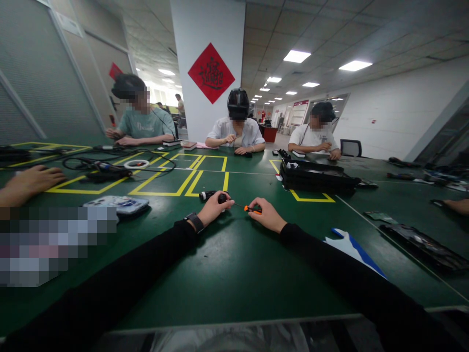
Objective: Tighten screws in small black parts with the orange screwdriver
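Well to the left of the orange-and-black screwdriver (pixel 247 209), a neighbour's hand (pixel 34 183) rests on the green tabletop (pixel 227 283). Nearer the screwdriver, though still left of it and farther from the wearer, lie a tangle of dark cables (pixel 110 174) and a white ring (pixel 137 165); on the same side sits a flat blue-and-white thing (pixel 124 204). Just left of the screwdriver, the left hand (pixel 214 208) pinches a dark round piece (pixel 222 198), its fingers closed around it, beside a black-and-white cylinder (pixel 205 195) (whether the two join is hidden by the fingers). The screwdriver itself is held in front of the wearer, over the tabletop, its thin shaft pointing left to the left hand's fingertips; where the tip ends is too small to tell. The right hand (pixel 268 215) grips its handle with bent fingers. Right of the screwdriver and beyond it stands a long black case (pixel 315 176); to its right and closer to the wearer lies a blue-and-white sheet (pixel 357 249). Farther right of the screwdriver come a small green board (pixel 381 217) and a black open housing (pixel 425 244).
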A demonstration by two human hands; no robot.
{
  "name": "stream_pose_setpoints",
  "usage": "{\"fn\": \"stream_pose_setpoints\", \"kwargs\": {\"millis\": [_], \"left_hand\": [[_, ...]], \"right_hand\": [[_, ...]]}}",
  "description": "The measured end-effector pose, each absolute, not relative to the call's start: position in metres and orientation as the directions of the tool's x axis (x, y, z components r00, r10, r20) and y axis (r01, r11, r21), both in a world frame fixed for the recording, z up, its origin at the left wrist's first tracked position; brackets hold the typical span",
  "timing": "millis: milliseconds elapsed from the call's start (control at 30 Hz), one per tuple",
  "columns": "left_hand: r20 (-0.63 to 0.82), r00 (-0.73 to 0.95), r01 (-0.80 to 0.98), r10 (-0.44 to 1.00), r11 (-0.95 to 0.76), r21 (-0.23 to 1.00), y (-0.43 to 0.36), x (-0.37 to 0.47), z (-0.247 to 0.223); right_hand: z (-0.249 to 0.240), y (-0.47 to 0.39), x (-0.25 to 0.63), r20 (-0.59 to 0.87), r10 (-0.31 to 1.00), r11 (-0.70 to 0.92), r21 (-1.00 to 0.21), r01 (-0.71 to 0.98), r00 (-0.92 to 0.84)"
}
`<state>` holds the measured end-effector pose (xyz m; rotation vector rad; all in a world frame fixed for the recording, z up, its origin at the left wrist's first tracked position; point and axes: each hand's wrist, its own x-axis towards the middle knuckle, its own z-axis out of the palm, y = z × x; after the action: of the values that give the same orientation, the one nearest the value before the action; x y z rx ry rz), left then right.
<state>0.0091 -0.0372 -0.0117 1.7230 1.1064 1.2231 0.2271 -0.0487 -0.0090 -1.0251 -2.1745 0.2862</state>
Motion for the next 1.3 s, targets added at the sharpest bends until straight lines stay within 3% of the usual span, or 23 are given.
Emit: {"fn": "stream_pose_setpoints", "kwargs": {"millis": [433,700,967,1200,1300], "left_hand": [[0.351,0.195,0.206,0.916,-0.388,0.898,-0.0389,0.0105,-0.011],[0.292,0.179,0.172,0.94,-0.322,0.931,-0.038,0.0111,-0.0119],[0.324,0.158,0.16,0.933,-0.348,0.924,-0.0347,0.0107,-0.0152],[0.307,0.179,0.187,0.935,-0.338,0.922,-0.0374,0.011,-0.0128],[0.31,0.191,0.191,0.931,-0.345,0.919,-0.0375,0.0107,-0.0133]], "right_hand": [[-0.0113,-0.0433,0.228,0.47,0.734,0.678,-0.465,0.569,-0.49],[-0.0112,-0.0472,0.2278,0.456,0.76,0.65,-0.526,0.548,-0.464],[-0.0107,-0.0442,0.2281,0.465,0.73,0.682,-0.45,0.576,-0.501],[-0.0115,-0.0499,0.2281,0.459,0.755,0.655,-0.562,0.505,-0.468],[-0.0103,-0.0494,0.2276,0.46,0.757,0.654,-0.55,0.52,-0.465]]}}
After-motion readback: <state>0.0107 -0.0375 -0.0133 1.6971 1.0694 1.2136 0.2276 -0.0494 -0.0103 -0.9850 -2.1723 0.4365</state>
